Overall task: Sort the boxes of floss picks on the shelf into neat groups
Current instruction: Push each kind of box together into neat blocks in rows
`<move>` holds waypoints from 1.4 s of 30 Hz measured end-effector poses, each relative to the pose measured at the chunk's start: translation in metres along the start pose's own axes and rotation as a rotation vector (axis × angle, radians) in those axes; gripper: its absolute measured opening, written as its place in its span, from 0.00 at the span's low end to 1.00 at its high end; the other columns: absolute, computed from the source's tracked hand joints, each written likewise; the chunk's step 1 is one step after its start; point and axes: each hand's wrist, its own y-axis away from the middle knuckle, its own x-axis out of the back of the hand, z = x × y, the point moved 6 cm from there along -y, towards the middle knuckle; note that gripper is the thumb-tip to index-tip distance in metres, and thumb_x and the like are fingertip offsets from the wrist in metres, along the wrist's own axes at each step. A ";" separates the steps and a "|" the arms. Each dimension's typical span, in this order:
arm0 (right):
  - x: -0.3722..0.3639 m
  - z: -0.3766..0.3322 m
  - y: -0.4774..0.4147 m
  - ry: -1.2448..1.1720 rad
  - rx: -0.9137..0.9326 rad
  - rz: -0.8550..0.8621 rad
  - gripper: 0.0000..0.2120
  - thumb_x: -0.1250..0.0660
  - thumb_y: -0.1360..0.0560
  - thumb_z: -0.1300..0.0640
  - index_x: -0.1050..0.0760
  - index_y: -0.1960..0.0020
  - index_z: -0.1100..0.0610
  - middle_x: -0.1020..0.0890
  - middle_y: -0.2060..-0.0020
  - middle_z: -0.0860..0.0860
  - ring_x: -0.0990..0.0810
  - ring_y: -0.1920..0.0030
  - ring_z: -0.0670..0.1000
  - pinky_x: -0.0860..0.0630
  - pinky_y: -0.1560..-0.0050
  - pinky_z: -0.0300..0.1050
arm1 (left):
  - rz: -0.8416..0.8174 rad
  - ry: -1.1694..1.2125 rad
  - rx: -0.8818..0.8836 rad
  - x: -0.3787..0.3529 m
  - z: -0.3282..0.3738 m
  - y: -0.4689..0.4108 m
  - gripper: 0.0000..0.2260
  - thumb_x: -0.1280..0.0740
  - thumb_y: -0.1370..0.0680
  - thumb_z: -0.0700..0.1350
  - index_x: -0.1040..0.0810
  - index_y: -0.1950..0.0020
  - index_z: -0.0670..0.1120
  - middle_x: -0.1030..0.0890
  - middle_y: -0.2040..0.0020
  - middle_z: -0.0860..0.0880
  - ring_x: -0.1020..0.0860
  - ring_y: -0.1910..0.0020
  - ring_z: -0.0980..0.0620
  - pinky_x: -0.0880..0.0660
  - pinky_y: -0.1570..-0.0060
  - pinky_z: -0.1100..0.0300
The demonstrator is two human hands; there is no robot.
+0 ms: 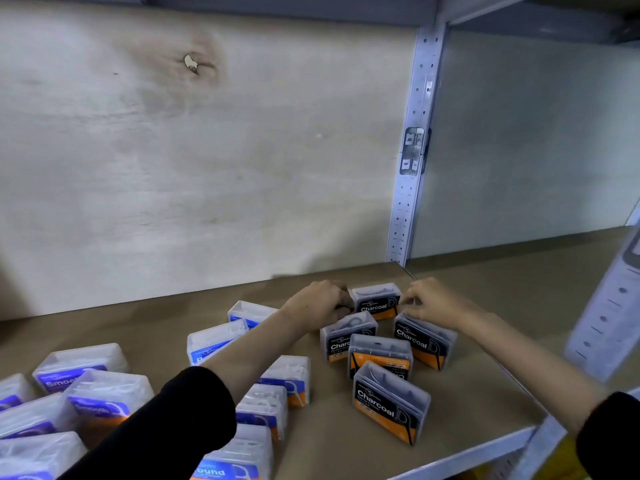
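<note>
the left hand (317, 303) and the right hand (433, 301) pinch the two ends of the far black box (377, 301), at the back of the other black boxes (391, 400) on the shelf (467, 403). it looks light, hard and smooth, so hold it by the short ends.

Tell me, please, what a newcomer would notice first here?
Both hands hold one black-and-orange Charcoal box towards the back of the shelf, the left hand at its left end, the right hand at its right. Four more Charcoal boxes cluster in front; purple-labelled boxes crowd the left.
</note>
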 end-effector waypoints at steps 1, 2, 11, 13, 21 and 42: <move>-0.001 0.003 0.007 0.004 -0.028 -0.015 0.12 0.37 0.24 0.58 0.21 0.45 0.62 0.23 0.61 0.47 0.29 0.64 0.43 0.32 0.65 0.31 | 0.001 0.001 -0.016 0.002 0.006 0.002 0.12 0.39 0.21 0.42 0.19 0.42 0.41 0.20 0.43 0.43 0.21 0.46 0.42 0.27 0.47 0.53; -0.002 0.004 0.014 0.020 -0.058 -0.042 0.12 0.37 0.24 0.57 0.21 0.45 0.63 0.21 0.59 0.50 0.28 0.61 0.46 0.29 0.62 0.35 | -0.002 -0.004 -0.024 0.003 0.010 0.004 0.13 0.39 0.21 0.42 0.19 0.43 0.41 0.20 0.43 0.43 0.21 0.46 0.42 0.27 0.47 0.54; -0.023 0.007 0.059 0.272 -0.124 -0.022 0.19 0.40 0.22 0.56 0.34 0.32 0.57 0.29 0.36 0.53 0.30 0.35 0.52 0.32 0.38 0.44 | -0.163 -0.115 0.003 -0.018 0.019 0.027 0.14 0.37 0.23 0.44 0.22 0.39 0.41 0.24 0.39 0.42 0.24 0.41 0.43 0.27 0.42 0.52; -0.024 0.007 0.057 0.236 -0.127 0.031 0.19 0.41 0.22 0.58 0.35 0.31 0.57 0.30 0.34 0.53 0.32 0.33 0.52 0.34 0.36 0.43 | -0.124 -0.131 0.017 -0.021 0.020 0.029 0.15 0.38 0.22 0.41 0.24 0.36 0.41 0.25 0.38 0.42 0.25 0.40 0.43 0.27 0.41 0.51; -0.032 0.004 0.022 0.069 -0.087 0.117 0.20 0.40 0.24 0.66 0.30 0.33 0.57 0.27 0.35 0.52 0.30 0.34 0.52 0.33 0.34 0.45 | -0.001 -0.232 0.136 -0.029 0.012 0.031 0.16 0.42 0.21 0.34 0.30 0.33 0.41 0.28 0.35 0.42 0.28 0.35 0.43 0.27 0.41 0.51; -0.015 -0.014 0.015 -0.065 0.004 0.089 0.14 0.36 0.25 0.62 0.25 0.40 0.58 0.23 0.39 0.53 0.25 0.40 0.52 0.28 0.37 0.46 | 0.073 -0.142 0.026 -0.010 0.020 0.039 0.17 0.43 0.19 0.41 0.31 0.31 0.43 0.29 0.32 0.45 0.29 0.34 0.47 0.29 0.39 0.53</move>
